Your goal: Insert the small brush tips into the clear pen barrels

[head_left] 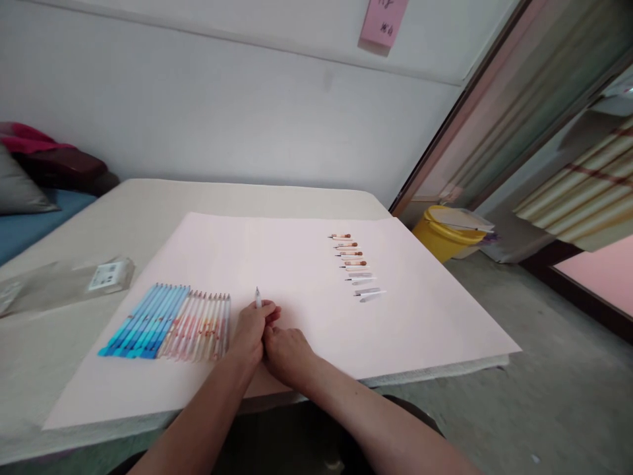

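My left hand (252, 323) is closed around a pen (258, 301), whose white barrel and dark tip point away from me above the fingers. Pressed up against it, my right hand (289, 349) is curled shut; whatever its fingers hold is hidden. Just left of my hands lies a row of pale pens with pink and brown patterns (200, 323). A row of blue pens (146, 320) continues it farther left, tips facing away. At the right, several small slim pieces with thin dark tips (352, 264) lie in a column, some with brown ends.
A pink sheet (277, 254) covers much of the white table (237, 198). On the table's left lies a clear plastic package with a white label (106, 275). A yellow bucket (440, 234) stands on the floor beyond the right edge. The wall (222, 105) rises behind the table.
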A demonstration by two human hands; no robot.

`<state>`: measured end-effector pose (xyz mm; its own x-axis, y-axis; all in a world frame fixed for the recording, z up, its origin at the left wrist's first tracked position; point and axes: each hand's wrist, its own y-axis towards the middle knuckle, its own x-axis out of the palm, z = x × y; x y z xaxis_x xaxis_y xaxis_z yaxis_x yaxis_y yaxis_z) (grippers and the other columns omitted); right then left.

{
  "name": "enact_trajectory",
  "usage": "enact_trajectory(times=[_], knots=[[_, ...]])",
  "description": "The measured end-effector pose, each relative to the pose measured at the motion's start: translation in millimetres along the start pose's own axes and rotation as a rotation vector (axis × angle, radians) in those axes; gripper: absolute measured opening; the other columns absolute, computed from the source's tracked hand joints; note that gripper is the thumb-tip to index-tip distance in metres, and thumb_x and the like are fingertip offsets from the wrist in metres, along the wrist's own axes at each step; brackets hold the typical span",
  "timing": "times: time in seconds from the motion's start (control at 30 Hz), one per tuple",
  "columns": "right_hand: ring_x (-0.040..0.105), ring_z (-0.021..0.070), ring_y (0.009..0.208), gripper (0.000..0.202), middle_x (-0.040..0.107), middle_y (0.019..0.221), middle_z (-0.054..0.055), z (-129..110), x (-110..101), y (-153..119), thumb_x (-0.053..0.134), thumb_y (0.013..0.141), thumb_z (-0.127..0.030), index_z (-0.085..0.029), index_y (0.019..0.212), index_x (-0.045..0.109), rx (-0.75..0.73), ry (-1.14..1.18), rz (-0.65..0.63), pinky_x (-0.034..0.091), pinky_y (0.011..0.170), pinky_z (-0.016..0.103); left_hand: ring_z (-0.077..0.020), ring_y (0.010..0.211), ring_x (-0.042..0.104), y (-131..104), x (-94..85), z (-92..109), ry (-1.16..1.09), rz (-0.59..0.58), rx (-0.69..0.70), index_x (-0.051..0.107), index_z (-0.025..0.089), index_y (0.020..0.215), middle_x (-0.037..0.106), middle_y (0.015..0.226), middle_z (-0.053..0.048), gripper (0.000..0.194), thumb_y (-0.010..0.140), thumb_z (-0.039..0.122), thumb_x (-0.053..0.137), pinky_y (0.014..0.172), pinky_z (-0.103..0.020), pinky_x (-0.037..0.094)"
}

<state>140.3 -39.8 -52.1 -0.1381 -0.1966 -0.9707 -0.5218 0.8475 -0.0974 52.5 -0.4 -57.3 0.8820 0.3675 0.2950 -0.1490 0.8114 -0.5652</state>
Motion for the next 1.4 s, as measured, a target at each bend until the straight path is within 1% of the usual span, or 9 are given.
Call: enact_trajectory(times=[0.3, 0.6, 0.9, 1.17, 1.3, 1.4], knots=[[0.063, 0.0252, 0.07, 0.021, 0.064, 0.082, 0.012, 0.9, 2.1, 0.1, 0.04, 0.083, -0.017, -0.01, 0.098, 0.052, -0.011, -0.013, 0.011, 0.049, 0.057, 0.037, -0.0123, 0.06, 0.06, -0.2, 0.3, -0.3, -0.002, -0.001, 0.008, 0.057, 0.014, 0.075, 0.064, 0.066, -0.006, 0.016, 0.062, 0.012, 0.065, 0.054, -0.022, 0.04], [0.063, 0.0247, 0.071, 0.023, 0.064, 0.083, 0.014, 0.2, 0.7, -0.1, 0.04, 0.082, -0.016, -0.009, 0.1, 0.052, -0.008, -0.005, 0.008, 0.048, 0.06, 0.036, -0.012, 0.059, 0.06, -2.2, 0.5, 1.4, -0.007, -0.004, 0.005, 0.056, 0.014, 0.075, 0.064, 0.067, -0.006, 0.015, 0.063, 0.011, 0.064, 0.053, -0.021, 0.04], [0.064, 0.0247, 0.072, 0.022, 0.064, 0.082, 0.013, -0.2, -0.5, -0.3, 0.041, 0.081, -0.015, -0.01, 0.1, 0.052, -0.015, -0.023, -0.005, 0.049, 0.06, 0.037, -0.0127, 0.06, 0.06, -0.4, 0.2, 0.2, 0.002, 0.0, -0.008, 0.057, 0.014, 0.076, 0.064, 0.068, -0.005, 0.02, 0.059, 0.014, 0.067, 0.052, -0.022, 0.038], [0.064, 0.0255, 0.073, 0.023, 0.064, 0.083, 0.014, -0.3, -1.1, 0.2, 0.042, 0.081, -0.016, -0.009, 0.1, 0.052, -0.013, -0.014, -0.018, 0.049, 0.059, 0.037, -0.0126, 0.06, 0.06, 1.5, -0.3, -1.8, 0.016, -0.002, 0.02, 0.058, 0.013, 0.075, 0.064, 0.068, -0.006, 0.016, 0.062, 0.015, 0.065, 0.054, -0.022, 0.04], [0.064, 0.0255, 0.071, 0.021, 0.064, 0.081, 0.013, -0.4, -0.8, 0.3, 0.041, 0.081, -0.016, -0.009, 0.098, 0.053, -0.014, -0.016, 0.003, 0.049, 0.058, 0.036, -0.0119, 0.059, 0.06, 0.2, 0.9, -0.3, 0.013, -0.003, 0.0, 0.057, 0.014, 0.076, 0.064, 0.067, -0.006, 0.014, 0.063, 0.013, 0.064, 0.053, -0.022, 0.039], [0.064, 0.0257, 0.073, 0.022, 0.064, 0.083, 0.014, -0.7, -0.4, 0.2, 0.041, 0.082, -0.017, -0.009, 0.099, 0.052, -0.016, -0.011, -0.008, 0.049, 0.06, 0.036, -0.0117, 0.059, 0.06, -0.9, 1.1, 0.5, 0.014, 0.003, -0.003, 0.056, 0.014, 0.076, 0.064, 0.067, -0.005, 0.014, 0.064, 0.013, 0.063, 0.054, -0.022, 0.039]])
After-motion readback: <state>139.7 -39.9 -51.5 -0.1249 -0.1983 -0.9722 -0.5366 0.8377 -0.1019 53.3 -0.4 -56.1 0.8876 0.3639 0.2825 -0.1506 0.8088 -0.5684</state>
